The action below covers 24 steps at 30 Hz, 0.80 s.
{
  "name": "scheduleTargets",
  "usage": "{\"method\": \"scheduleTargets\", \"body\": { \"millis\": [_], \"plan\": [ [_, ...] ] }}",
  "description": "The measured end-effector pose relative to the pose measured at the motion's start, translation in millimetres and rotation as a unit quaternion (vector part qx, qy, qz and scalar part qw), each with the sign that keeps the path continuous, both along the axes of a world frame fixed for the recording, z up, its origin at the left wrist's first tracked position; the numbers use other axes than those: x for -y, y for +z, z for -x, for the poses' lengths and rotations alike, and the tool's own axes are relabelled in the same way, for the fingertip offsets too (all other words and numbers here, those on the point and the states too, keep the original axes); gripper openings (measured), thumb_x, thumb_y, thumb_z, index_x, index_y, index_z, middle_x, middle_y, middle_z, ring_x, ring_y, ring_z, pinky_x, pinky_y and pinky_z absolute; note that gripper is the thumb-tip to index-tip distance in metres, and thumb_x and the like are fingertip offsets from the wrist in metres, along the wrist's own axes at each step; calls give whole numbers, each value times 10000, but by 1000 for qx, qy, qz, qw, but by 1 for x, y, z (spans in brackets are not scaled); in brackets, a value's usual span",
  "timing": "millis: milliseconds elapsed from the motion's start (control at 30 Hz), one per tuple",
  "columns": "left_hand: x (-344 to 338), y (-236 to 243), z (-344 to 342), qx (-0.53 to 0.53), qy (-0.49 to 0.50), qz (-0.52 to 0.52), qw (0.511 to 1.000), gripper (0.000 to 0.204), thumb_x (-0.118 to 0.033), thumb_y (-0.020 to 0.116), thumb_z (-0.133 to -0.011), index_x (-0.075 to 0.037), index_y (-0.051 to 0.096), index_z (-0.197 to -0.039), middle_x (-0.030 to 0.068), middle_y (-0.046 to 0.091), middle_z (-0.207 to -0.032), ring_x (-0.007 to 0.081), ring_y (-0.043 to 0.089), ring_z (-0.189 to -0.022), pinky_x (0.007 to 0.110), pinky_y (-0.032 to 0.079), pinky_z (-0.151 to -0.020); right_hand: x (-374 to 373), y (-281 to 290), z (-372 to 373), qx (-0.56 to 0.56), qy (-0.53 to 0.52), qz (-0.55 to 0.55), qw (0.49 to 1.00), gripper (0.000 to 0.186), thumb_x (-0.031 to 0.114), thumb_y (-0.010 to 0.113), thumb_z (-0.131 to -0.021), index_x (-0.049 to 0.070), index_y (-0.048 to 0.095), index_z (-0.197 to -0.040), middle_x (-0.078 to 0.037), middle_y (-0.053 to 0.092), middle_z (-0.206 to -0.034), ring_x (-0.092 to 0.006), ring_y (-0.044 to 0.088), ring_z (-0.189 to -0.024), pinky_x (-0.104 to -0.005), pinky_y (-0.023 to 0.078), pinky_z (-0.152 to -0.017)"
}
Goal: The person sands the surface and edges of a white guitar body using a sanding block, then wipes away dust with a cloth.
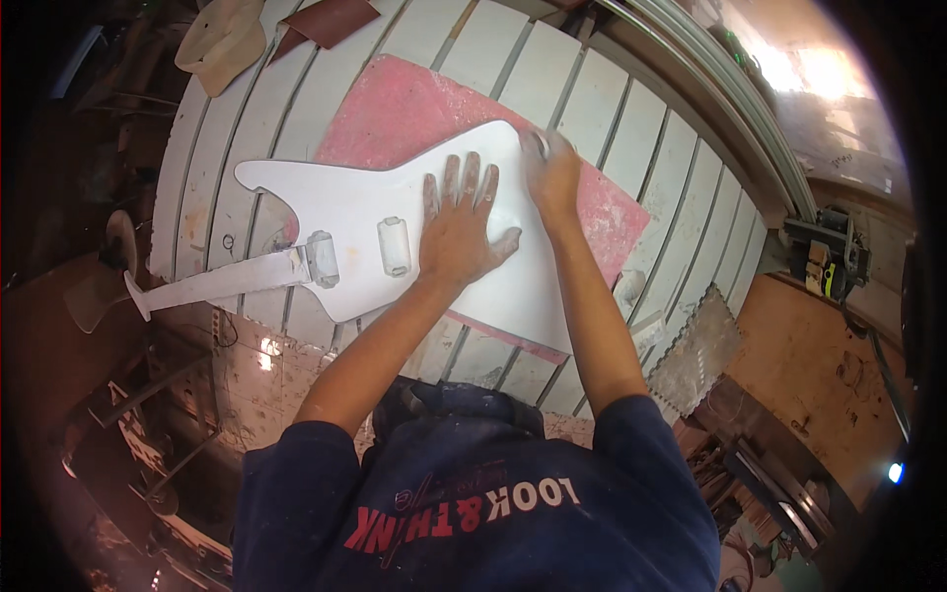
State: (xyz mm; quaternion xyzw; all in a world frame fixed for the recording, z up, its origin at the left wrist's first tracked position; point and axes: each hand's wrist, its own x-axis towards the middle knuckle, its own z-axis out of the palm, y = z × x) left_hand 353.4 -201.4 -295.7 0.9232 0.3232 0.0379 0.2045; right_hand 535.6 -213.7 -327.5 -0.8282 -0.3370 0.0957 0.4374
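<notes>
Head view shows 1 white guitar body [395,227] mid-frame on 1 pink sheet [404,99] on the counter [631,118]. Left hand [459,232] lies flat, fingers spread. Right hand [550,176] pinches 1 small pad [534,144].

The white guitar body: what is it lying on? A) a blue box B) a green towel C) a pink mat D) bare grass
C: the white guitar body lies on a pink mat spread over the slatted table, left hand flat on it.

The white, dust-coated guitar body [395,247] lies flat on a pink sheet [404,104], neck pointing left.
</notes>
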Motion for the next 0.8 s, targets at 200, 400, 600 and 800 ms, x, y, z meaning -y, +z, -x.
{"method": "scheduleTargets", "body": {
  "millis": [200,400,600,800],
  "plan": [
    [-1,-2,3,10,8,2,1000,953,-585,642,-874,-91,315,-1621,190,216,-1696,400,122,-1578,599,65,-1263,11,-3,7,-2,3,10,1000,273,243,699,-948,-24,705,-1005,-244,709,-997,-442,668,-969,-461,525,-855],
    [0,2,2,4,3,-12,1000,928,-591,623,-882,-101,333,-1615,169,221,-1698,380,121,-1582,588,57,-1271,-4,6,7,-7,-8,33,999,260,228,695,-946,-23,696,-1013,-252,702,-1021,-440,662,-990,-458,518,-871],
    [-1,2,-2,12,0,-17,1000,940,-585,636,-877,-89,329,-1615,191,228,-1691,400,134,-1575,610,79,-1258,6,-2,3,12,-13,-22,1000,272,237,714,-937,-29,669,-972,-250,682,-974,-459,638,-950,-481,508,-843],
    [1,1,1,1,-6,-34,999,951,-597,637,-877,-95,319,-1620,189,220,-1694,394,129,-1578,605,95,-1258,59,0,10,43,7,44,998,263,198,738,-927,-36,629,-880,-234,639,-863,-413,613,-821,-464,500,-753]
  ]
}}
